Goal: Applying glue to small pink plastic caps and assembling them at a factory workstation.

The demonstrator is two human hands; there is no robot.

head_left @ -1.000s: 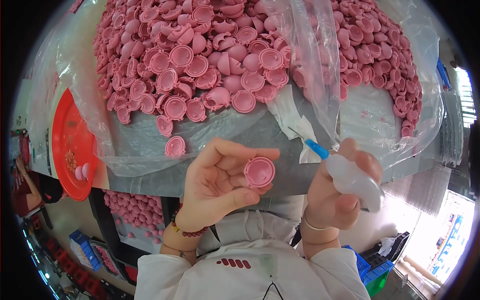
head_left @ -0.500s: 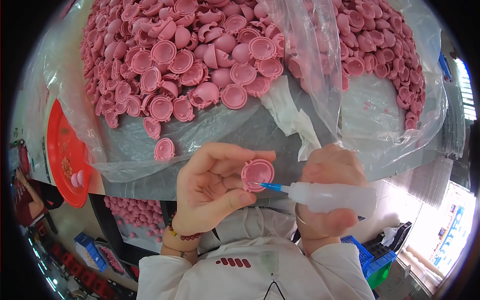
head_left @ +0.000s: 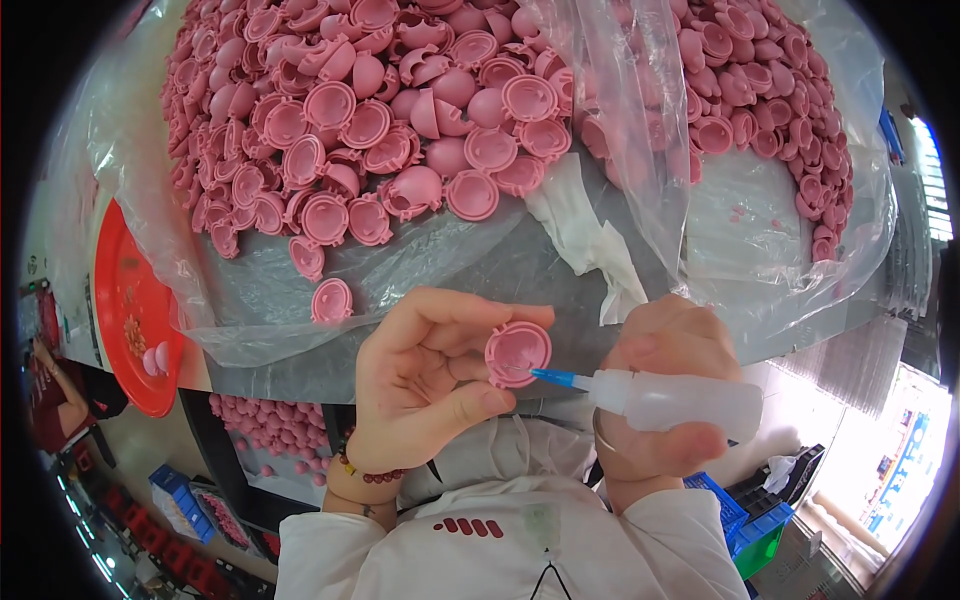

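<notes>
Between the fingers and thumb of my left hand is a pink plastic half-shell, its hollow side turned up. My right hand grips a translucent squeeze bottle with a blue needle tip. The thin needle points left at the lower right rim of the half-shell; whether it touches cannot be made out. A single pink half-shell lies on the plastic sheet beyond my left hand.
A large heap of pink half-shells covers the far table, with a second heap at the right. Clear plastic sheeting and a white crumpled tissue lie between. A red tray stands left; blue crates sit lower right.
My right hand has drawn the bottle slightly to the right, so the needle sits less far inside the half-shell. My left hand stays nearly still.
</notes>
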